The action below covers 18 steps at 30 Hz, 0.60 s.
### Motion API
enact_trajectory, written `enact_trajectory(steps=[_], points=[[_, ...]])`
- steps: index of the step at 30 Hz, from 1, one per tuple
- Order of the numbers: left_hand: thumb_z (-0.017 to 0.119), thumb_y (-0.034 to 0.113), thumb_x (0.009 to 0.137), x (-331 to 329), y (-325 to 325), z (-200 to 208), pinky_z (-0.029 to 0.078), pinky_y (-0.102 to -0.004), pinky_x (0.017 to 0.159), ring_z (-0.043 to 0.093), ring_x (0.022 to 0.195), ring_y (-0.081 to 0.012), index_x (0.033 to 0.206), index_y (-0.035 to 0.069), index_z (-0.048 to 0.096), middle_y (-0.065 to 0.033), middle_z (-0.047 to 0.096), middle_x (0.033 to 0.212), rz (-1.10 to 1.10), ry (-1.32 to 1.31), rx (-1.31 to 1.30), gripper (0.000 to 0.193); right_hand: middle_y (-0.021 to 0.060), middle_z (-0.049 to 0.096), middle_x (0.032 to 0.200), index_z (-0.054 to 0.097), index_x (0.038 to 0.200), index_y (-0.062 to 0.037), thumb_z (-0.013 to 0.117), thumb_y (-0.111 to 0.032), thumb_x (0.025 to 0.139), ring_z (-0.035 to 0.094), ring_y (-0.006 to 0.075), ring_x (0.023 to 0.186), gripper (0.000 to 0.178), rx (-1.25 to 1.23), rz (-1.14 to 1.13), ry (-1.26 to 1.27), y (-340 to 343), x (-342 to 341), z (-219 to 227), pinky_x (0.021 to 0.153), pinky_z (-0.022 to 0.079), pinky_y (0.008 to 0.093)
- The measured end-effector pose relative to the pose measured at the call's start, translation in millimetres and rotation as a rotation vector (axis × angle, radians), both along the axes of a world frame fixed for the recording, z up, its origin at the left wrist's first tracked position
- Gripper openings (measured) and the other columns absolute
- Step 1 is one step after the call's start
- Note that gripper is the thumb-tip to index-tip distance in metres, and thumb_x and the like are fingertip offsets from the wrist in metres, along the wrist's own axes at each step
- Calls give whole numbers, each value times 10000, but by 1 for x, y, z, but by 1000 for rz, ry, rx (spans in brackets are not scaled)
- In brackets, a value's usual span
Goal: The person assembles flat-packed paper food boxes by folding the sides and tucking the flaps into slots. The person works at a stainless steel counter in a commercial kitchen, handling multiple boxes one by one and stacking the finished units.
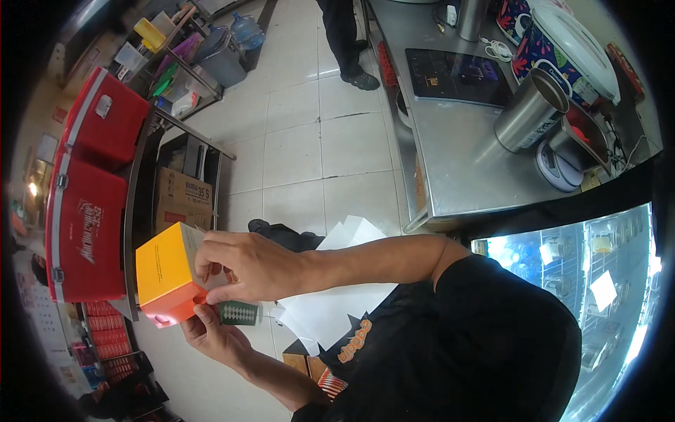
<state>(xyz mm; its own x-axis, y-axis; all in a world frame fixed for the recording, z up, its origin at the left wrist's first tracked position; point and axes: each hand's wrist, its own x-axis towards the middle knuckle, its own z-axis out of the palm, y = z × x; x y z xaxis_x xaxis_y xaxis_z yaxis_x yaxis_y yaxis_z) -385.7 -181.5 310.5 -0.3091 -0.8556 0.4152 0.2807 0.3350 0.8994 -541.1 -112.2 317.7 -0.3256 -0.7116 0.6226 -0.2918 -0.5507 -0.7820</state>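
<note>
At the left, in front of the red coolers, I hold up a small carton (165, 264) with a yellow side, a pale side and an orange-pink end. My left hand (214, 341) grips its lower edge from below, thumb against the orange part. My right hand (246, 266) reaches across, fingers curled against the pale side and thumb pressed near the lower corner. Whether those fingers hold a flap or the wall itself is hidden. Just beyond my left fingers shows a dark green piece with a white pattern (238, 313). White sheets (334, 299) lie below my right forearm.
Red coolers (91, 225) stand on a rack at the left, with a cardboard box (183, 197) beneath. A steel counter (464, 162) at the right carries an induction cooktop (460, 75), a steel cup (531, 112) and a scale (559, 169). Another person's leg (344, 42) stands ahead. A lit glass-door fridge (583, 274) is at my right.
</note>
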Motion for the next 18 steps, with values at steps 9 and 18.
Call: enact_trajectory(steps=[9,18], points=[[665,194,920,40,-22,-7,487,-281,863,625,950,-141,1175,-62,581,-117,665,1048,-37,-129,-186,372,94,614,1067,567,1065,-17,750,-265,831,619,185,877,387,192,109,-146,-1,-17,-5,770,517,327],[758,234,826,56,-4,-17,474,-331,853,617,850,-186,1066,-48,611,-110,661,936,16,-330,-358,398,104,550,1193,430,1311,-23,542,-717,830,586,182,997,852,459,683,-722,-16,-51,-30,818,504,349]])
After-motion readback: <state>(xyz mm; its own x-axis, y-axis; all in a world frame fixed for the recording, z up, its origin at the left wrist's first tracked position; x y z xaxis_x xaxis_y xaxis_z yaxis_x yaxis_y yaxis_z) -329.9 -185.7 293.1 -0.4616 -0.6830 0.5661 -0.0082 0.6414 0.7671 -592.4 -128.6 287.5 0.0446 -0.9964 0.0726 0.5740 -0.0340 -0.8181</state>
